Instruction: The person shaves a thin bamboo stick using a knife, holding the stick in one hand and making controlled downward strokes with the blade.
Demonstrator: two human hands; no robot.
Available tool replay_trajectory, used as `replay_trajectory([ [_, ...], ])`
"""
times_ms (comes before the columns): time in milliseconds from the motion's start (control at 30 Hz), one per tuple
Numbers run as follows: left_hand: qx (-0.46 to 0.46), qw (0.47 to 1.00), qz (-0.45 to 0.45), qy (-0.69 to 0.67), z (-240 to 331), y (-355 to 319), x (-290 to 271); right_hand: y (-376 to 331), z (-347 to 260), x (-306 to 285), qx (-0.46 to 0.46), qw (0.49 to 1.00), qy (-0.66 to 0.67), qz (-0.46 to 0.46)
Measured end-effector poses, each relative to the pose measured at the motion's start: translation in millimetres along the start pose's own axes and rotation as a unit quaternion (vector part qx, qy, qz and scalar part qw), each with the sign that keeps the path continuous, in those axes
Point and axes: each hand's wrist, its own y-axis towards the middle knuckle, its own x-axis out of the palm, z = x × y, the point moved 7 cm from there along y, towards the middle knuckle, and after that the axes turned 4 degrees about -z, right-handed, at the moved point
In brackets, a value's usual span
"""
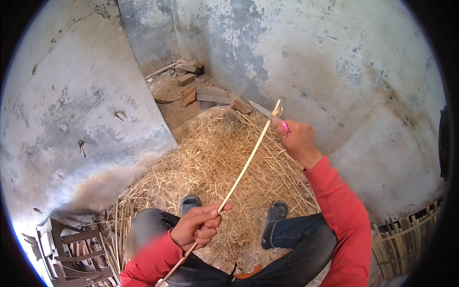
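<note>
A long, thin pale strip (246, 165), which looks like split bamboo or cane, slants from the lower left up to the right. My left hand (197, 228) is closed round its lower part, and the tail runs back under my left forearm. My right hand (299, 139), with a pink band on one finger, is closed at the upper end. From that fist a knife (259, 108) points up and left, its blade crossing behind the strip; its handle is hidden in my fingers. A small curl of shaving (276, 112) clings to the strip beside the blade.
Straw-like shavings (205, 153) cover the floor around my shoes. Bricks and boards (189, 79) lie in the back corner between worn walls (334, 71). A brown chair-like frame (79, 251) stands at lower left, a slatted basket (406, 244) at lower right.
</note>
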Motion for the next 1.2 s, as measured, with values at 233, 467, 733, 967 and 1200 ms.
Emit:
replay_trajectory([
  [233, 0.001, 1.0, -0.007, 0.008, -1.4, 4.6, 2.9, -1.5, 8.2, -7.3, -0.022, 0.999, 0.03, 0.031],
  [467, 0.007, 0.998, 0.012, 0.058, -2.1, 6.5, 2.4, -8.9, -8.4, -28.9, 0.118, 0.965, 0.228, 0.049],
  [733, 0.01, 0.993, 0.025, 0.118, -6.2, 7.6, -0.4, -8.8, 6.9, -25.1, 0.049, 0.98, 0.17, 0.089],
  [967, -0.004, 0.988, 0.042, 0.147, -11.3, 6.2, 0.8, 1.0, 54.0, -71.1, 0.063, 0.951, 0.029, 0.301],
  [1200, 0.004, 0.989, 0.052, 0.138, -8.4, 2.1, -12.9, -13.3, 82.0, -90.9, 0.143, 0.965, 0.014, 0.219],
])
